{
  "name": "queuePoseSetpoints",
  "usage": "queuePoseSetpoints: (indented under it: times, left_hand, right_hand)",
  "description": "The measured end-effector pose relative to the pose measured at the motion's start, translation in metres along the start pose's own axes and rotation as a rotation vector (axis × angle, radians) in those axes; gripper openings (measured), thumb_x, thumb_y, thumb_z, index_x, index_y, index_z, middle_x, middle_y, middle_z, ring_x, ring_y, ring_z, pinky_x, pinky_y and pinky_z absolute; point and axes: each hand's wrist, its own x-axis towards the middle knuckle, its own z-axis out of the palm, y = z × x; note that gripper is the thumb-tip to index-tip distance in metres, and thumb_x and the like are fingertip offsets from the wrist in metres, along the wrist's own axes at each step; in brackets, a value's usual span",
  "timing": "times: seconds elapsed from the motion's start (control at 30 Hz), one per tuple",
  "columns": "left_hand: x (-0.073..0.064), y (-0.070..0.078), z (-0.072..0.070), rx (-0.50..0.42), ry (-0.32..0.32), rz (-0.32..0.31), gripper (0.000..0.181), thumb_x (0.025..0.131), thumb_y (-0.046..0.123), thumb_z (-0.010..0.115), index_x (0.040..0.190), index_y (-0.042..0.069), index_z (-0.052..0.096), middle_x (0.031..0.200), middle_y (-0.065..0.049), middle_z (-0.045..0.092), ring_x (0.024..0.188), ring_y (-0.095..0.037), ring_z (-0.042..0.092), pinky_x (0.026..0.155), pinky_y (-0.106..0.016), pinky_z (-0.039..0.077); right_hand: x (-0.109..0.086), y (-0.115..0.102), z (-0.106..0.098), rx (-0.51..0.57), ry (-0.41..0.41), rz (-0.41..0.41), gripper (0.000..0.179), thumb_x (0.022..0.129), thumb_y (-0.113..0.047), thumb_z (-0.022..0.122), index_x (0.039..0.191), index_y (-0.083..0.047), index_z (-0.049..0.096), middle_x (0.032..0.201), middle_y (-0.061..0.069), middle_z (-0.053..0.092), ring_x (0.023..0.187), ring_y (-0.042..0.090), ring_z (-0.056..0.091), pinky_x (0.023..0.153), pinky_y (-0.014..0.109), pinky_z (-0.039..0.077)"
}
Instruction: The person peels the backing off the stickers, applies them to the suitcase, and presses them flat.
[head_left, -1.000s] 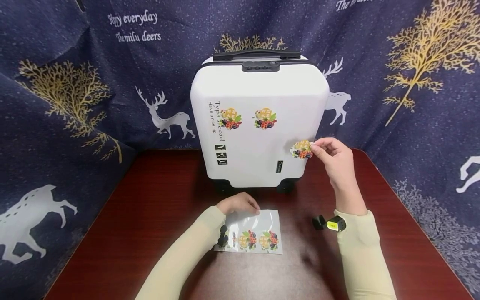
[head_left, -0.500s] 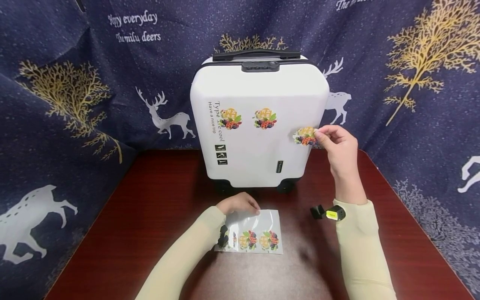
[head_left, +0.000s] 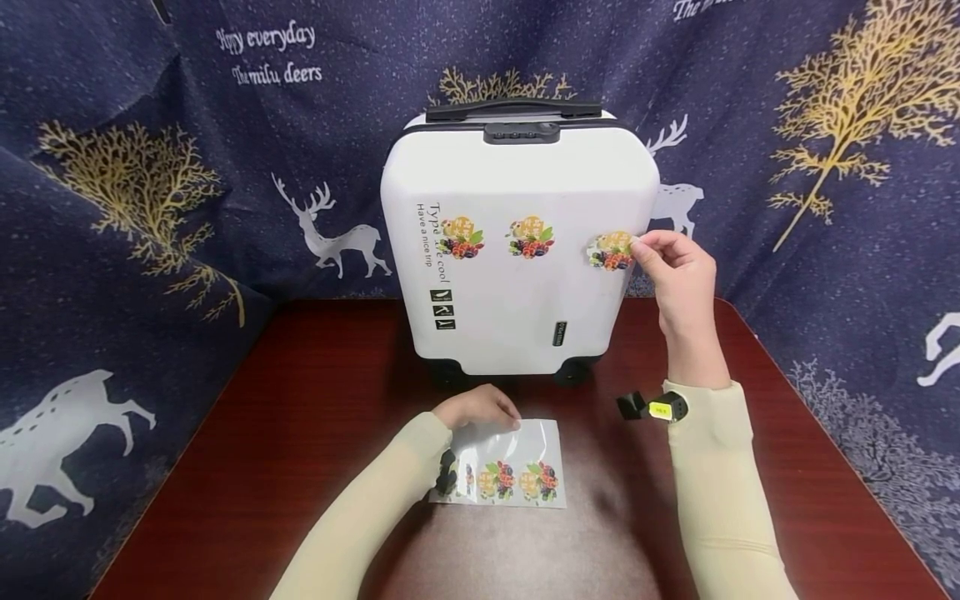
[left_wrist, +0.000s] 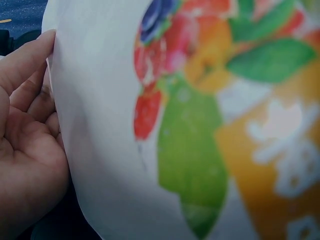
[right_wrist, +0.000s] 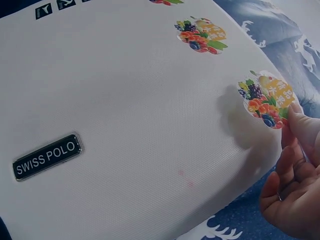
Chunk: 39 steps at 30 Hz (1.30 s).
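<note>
Thumb and fingers of my right hand (head_left: pixel 681 271) pinch the right edge of a round fruit sticker (right_wrist: pixel 266 100), held close in front of the right side of a white suitcase (head_left: pixel 517 308). In the right wrist view the sticker casts a shadow on the case. Two matching stickers are on the suitcase front, a left one (head_left: pixel 462 237) over the printed lettering and a middle one (head_left: pixel 531 237). Low in the head view, my left hand (head_left: pixel 480 407) pinches the upper edge of a glossy sticker sheet (head_left: pixel 536 437), which bears more fruit stickers; my wrist hides its left part.
The suitcase stands upright on a dark red table (head_left: pixel 315 400), with a black handle (head_left: pixel 513 109) on top and a SWISS POLO badge (right_wrist: pixel 47 156) on its front. Behind hangs a blue cloth (head_left: pixel 322 133) with deer and gold trees.
My right hand has risen with the pinched sticker, from low on the suitcase's right side to about the level of the other two stickers. My left hand and the sheet stay put.
</note>
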Motion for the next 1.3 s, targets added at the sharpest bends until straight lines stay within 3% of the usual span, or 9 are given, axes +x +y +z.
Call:
queuePoseSetpoints:
  times: [0.53, 1.3]
  left_hand:
    - [-0.001, 0.001, 0.0, 0.011, 0.009, -0.005, 0.018, 0.091, 0.019, 0.076, 0.107, 0.011, 0.081, 0.113, -0.005, 0.076, 0.094, -0.011, 0.06, 0.088, -0.026, 0.048]
    - [-0.001, 0.002, 0.001, 0.001, 0.024, -0.013, 0.017, 0.09, 0.018, 0.076, 0.105, 0.01, 0.081, 0.112, -0.005, 0.077, 0.095, -0.012, 0.06, 0.09, -0.028, 0.049]
  right_hand:
    - [0.008, -0.002, 0.005, -0.031, 0.005, -0.032, 0.035, 0.09, 0.011, 0.069, 0.076, -0.021, 0.074, 0.068, -0.012, 0.069, 0.065, 0.003, 0.057, 0.068, 0.017, 0.046]
    - [0.011, -0.005, 0.007, -0.081, -0.01, 0.004, 0.029, 0.091, 0.003, 0.072, 0.077, -0.022, 0.074, 0.071, -0.012, 0.07, 0.071, 0.006, 0.058, 0.07, 0.02, 0.047]
